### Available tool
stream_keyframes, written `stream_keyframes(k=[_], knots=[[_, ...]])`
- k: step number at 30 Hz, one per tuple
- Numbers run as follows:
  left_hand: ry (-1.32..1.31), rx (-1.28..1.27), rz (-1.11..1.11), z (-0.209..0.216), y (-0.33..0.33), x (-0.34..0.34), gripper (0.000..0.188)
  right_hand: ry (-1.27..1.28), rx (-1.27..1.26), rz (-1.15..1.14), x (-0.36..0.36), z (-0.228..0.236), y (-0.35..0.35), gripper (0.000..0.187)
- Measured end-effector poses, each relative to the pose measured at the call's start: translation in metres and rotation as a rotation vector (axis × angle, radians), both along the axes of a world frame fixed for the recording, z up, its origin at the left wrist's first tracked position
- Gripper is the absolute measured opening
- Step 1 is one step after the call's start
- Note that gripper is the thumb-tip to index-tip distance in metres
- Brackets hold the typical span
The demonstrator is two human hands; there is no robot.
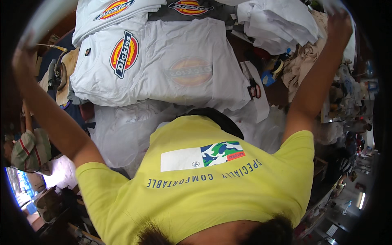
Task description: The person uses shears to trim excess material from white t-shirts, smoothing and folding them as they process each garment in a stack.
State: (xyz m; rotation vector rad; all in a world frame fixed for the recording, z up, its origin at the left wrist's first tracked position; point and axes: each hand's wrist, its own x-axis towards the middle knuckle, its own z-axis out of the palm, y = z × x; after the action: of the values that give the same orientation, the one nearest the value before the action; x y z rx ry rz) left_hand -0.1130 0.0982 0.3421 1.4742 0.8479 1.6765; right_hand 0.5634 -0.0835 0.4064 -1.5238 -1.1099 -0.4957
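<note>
My arms are spread wide to both sides. At the far left rim my left hand [25, 57] is raised and blurred, its fingers closed at the end of a pale, smeared material [47, 15]. My right hand [339, 25] is up at the far right, fingers curled in against whitish material at the picture's edge. What this material is cannot be made out. Between my arms lie white T-shirts [159, 87] with a round red and yellow print, one print showing faintly through the cloth. Neither hand touches them.
Behind are more folded white shirts [87, 32], a dark shirt [161, 15] and a white cloth pile [277, 24]. Scissors [255, 89] lie right, near beige cloth [302, 61]. An iron [61, 76] stands left. Clear plastic [118, 132] lies close to me. Another person [30, 151] is at left.
</note>
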Motion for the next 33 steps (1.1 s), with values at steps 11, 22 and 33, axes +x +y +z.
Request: stream_keyframes(k=[11,22,33], knots=[[-0.250,-0.743,-0.037,-0.349,-0.128,0.054,0.029,1.097,-0.352,0.377,-0.085,-0.382,-0.124,0.021],[-0.286,-0.834,0.190,-0.349,-0.123,0.060,0.025,0.641,-0.478,0.128,-0.082,-0.411,-0.135,0.017],[-0.404,-0.823,0.155,-0.365,-0.122,0.052,0.027,0.832,-0.307,0.210,-0.098,-0.425,-0.147,0.026]])
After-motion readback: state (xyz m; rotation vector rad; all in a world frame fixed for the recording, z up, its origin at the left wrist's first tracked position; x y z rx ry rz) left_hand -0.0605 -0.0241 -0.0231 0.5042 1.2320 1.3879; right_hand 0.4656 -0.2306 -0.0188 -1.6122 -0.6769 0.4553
